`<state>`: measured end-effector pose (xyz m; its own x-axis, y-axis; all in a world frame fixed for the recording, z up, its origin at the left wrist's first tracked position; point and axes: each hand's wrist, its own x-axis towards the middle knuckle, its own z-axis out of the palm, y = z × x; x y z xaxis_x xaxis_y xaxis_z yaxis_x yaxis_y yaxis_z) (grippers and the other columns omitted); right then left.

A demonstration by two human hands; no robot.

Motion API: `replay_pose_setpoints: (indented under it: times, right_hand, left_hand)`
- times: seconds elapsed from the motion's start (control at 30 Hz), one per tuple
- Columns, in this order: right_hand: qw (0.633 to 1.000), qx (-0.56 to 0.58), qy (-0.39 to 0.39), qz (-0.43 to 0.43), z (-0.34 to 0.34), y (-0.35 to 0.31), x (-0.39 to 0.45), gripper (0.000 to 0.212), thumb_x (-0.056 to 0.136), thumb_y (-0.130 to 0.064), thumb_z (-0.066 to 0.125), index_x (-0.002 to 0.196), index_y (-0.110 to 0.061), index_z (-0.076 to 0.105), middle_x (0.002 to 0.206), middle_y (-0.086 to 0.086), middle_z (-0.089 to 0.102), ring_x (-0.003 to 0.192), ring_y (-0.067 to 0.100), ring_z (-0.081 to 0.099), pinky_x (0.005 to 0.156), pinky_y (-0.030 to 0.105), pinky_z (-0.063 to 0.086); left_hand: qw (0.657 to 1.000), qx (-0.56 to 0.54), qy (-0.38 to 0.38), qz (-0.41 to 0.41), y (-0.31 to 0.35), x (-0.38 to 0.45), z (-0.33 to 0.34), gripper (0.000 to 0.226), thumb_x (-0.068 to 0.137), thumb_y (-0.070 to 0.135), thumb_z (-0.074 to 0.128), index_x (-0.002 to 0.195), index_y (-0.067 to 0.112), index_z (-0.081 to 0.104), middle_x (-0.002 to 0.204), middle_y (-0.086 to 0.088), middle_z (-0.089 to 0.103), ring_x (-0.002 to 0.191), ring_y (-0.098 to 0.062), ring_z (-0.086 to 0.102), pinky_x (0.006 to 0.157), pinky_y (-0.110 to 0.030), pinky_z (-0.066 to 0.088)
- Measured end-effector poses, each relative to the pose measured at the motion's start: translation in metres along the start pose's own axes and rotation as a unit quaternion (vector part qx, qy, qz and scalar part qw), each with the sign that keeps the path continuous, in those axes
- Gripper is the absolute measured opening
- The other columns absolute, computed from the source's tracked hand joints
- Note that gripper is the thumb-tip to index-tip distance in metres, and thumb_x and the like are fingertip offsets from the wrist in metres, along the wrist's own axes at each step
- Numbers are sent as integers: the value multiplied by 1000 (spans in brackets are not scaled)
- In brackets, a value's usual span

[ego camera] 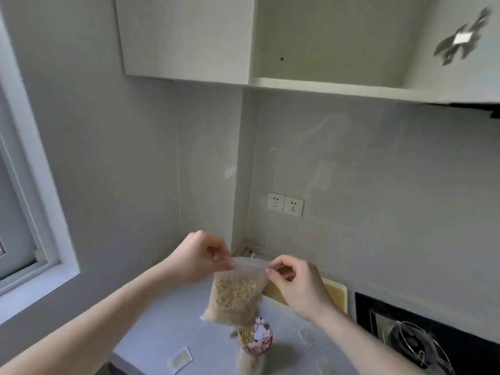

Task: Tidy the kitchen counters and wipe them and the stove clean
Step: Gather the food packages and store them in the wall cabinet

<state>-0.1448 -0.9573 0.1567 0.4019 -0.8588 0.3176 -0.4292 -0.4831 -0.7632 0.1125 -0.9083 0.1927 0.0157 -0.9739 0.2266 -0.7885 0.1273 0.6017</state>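
Head view: left hand (201,257) and right hand (293,284) each pinch-grip the raised oat bag's (234,295) top corners.

This is a small home kitchen, seen in its far corner. A pale counter (162,315) runs along plain grey walls, with a black gas stove (422,336) and its metal pan support set into it at the right, and a double wall socket (285,204) just above the counter on the far wall. White wall cabinets (186,36) hang overhead, one with an open shelf, the dark edge of an extractor hood (470,106) shows at the upper right above the stove, and a white-framed window (35,212) fills the left wall.
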Motion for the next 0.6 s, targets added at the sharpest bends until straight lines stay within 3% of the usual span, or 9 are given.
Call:
replay_pose_setpoints:
  times: [0.13,0.23,0.3,0.4,0.5,0.6]
  right_hand:
    - [995,23,50,-78,-42,-62,36,12,91,-22,75,79,-24,75,79,-14,74,78,7,69,72,17,51]
    - [989,56,96,-102,-74,-103,66,14,91,-21,75,77,-21,76,74,-10,74,72,5,67,69,18,49]
    - [984,70,119,-110,-97,-130,84,16,91,-21,74,76,-20,75,72,-6,73,69,5,66,69,25,52]
    - [977,83,144,-132,-123,-165,105,18,92,-24,72,75,-22,74,73,-6,72,75,12,68,78,45,60]
    - [964,100,193,-152,-146,-191,123,16,91,-25,72,75,-22,74,73,-7,72,77,15,68,79,51,60]
    - [951,118,232,-169,-167,-214,139,16,89,-23,72,73,-20,73,70,-9,70,78,17,68,79,52,59]
  left_hand:
    - [997,-52,33,46,44,19,-65,21,76,30,91,69,26,71,65,9,67,60,-1,56,64,-18,47]
    - [993,-42,80,75,84,41,-115,14,78,31,89,75,25,77,73,4,75,69,-15,69,71,-27,54]
    - [989,-18,116,91,111,57,-144,10,80,33,86,77,27,79,75,4,76,75,-18,71,74,-31,56]
    - [981,21,157,117,147,77,-175,12,85,34,81,74,29,76,72,5,73,67,-14,66,71,-31,55]
    - [971,35,189,143,180,94,-197,13,89,30,75,76,26,74,70,7,68,61,-7,53,65,-24,46]
    - [960,40,225,162,210,110,-217,10,90,29,74,82,23,75,79,4,70,67,-9,56,65,-21,46]
